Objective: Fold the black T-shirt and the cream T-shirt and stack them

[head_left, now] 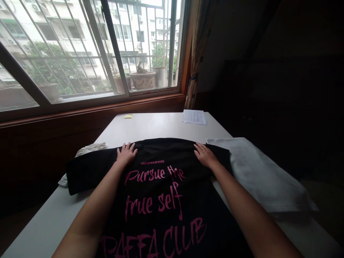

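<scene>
Black cloth fills the near middle of the white surface [161, 125]: a shirt [156, 190] with pink lettering facing up, its top edge away from the person and its lower end running out of view. Laying it out looks mostly done. The body is spread broad, the words read clearly, and the left sleeve [88, 168] reaches out to the side. The shorter-looking right sleeve [221, 154] lies beyond the right hand [205, 154], and I cannot tell whether it is fully extended.

The left hand [127, 154] and right hand rest palm down near the shirt's top corners, fingers [129, 146] loosely parted and straight, gripping nothing; pressing it flat seems the step in hand. What may be left is evening out the soft ripples near the top; no fold crosses the visible body, and the lower end cannot be judged.

Pale cloth [91, 147] peeks out from behind the left sleeve, partly covered. Grey-white cloth [263, 175] lies to the right, beside the right sleeve. Papers [195, 116] and a yellow note [128, 116] sit at the far edge.
</scene>
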A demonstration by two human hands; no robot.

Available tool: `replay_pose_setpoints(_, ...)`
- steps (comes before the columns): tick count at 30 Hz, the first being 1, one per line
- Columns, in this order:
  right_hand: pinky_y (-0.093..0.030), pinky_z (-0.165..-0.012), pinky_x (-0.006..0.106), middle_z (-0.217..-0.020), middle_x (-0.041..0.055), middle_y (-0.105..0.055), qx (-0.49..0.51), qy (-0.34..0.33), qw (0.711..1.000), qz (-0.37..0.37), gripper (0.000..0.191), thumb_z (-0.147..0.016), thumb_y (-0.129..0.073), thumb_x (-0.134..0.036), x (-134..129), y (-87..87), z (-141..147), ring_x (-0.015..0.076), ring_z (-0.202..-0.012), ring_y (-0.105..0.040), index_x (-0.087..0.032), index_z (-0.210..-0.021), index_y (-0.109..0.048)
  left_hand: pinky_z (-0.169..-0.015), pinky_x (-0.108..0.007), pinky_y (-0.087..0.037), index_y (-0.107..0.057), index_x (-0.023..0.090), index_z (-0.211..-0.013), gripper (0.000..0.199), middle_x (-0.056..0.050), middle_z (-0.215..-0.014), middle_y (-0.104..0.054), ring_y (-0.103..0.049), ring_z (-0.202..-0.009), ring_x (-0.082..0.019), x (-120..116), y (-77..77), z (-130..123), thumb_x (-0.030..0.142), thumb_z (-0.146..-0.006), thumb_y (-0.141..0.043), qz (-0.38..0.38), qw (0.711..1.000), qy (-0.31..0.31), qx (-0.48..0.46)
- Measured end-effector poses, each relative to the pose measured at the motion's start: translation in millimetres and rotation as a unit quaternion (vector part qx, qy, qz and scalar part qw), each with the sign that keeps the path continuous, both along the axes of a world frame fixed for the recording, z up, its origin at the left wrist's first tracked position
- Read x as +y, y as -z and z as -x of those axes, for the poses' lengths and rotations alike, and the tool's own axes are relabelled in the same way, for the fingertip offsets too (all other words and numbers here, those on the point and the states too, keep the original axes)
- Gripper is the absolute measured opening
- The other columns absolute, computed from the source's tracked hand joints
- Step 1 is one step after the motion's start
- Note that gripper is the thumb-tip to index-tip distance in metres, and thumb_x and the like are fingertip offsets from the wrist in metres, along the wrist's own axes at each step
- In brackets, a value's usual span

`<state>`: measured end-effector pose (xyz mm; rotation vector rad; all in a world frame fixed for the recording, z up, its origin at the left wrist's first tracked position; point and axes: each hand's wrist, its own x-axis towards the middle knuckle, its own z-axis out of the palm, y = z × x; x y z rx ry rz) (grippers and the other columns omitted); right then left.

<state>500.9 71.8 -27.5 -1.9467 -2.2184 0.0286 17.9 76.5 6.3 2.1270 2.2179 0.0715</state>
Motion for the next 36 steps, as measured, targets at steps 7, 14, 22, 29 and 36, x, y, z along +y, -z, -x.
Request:
replay_pose_setpoints(7,-0.024,-0.125,0.043,-0.162,0.0098,-0.037,-0.006,-0.008,1.0,0.008,0.058,-0.101,-0.033,-0.039,4,-12.9,5,0.025,-0.15,-0.032,-0.016,-0.153,-0.044,-0.118,-0.073,-0.007,-0.032,0.029,-0.158,0.058,-0.001,-0.169,-0.011,0.004,-0.155,-0.035,-4,-5.9,-15,0.047,-0.104,-0.029,-0.013,0.997,0.076,0.022)
replay_pose_setpoints(14,-0.014,-0.127,0.041,-0.166,0.0085,-0.027,-0.004,-0.103,0.995,0.008,0.061,-0.102,-0.032,-0.044,12,-25.8,94,0.0231,-0.154,-0.021,-0.015,-0.156,-0.039,-0.123,-0.061,-0.012,-0.024,0.019,-0.161,0.067,-0.007,-0.168,-0.014,-0.01,-0.156,-0.027,-6,9.9,-46,0.055,-0.105,-0.018,-0.02,0.995,0.094,0.007)
replay_pose_setpoints(22,-0.012,-0.126,0.048,-0.169,0.0072,-0.018,0.021,-0.14,0.989,0.043,0.069,-0.103,-0.024,-0.057,39,-20.2,162,0.0236,-0.156,-0.015,-0.018,-0.16,-0.029,-0.124,-0.059,-0.008,-0.017,0.024,-0.163,0.075,-0.003,-0.169,-0.009,-0.005,-0.156,-0.026,13,11.5,-41,0.066,-0.101,-0.012,-0.006,0.998,0.066,-0.012)
replay_pose_setpoints(29,-0.009,-0.127,0.046,-0.17,0.004,-0.013,0.021,-0.149,0.987,0.062,0.073,-0.102,-0.023,-0.064,52,-20.5,151,0.0213,-0.156,-0.012,-0.022,-0.162,-0.023,-0.123,-0.062,-0.007,-0.019,0.024,-0.162,0.076,-0.003,-0.169,-0.009,-0.004,-0.156,-0.027,30,9.8,-38,0.068,-0.1,-0.013,0.006,0.998,0.061,-0.024)
replay_pose_setpoints(36,-0.009,-0.127,0.046,-0.17,0.0032,-0.012,0.014,-0.141,0.987,0.07,0.076,-0.101,-0.022,-0.066,59,-17.0,140,0.0226,-0.157,-0.01,-0.023,-0.163,-0.019,-0.124,-0.061,-0.005,-0.017,0.027,-0.163,0.075,-0.002,-0.169,-0.009,-0.002,-0.156,-0.026,33,9.6,-36,0.068,-0.1,-0.013,0.003,0.998,0.061,-0.026)
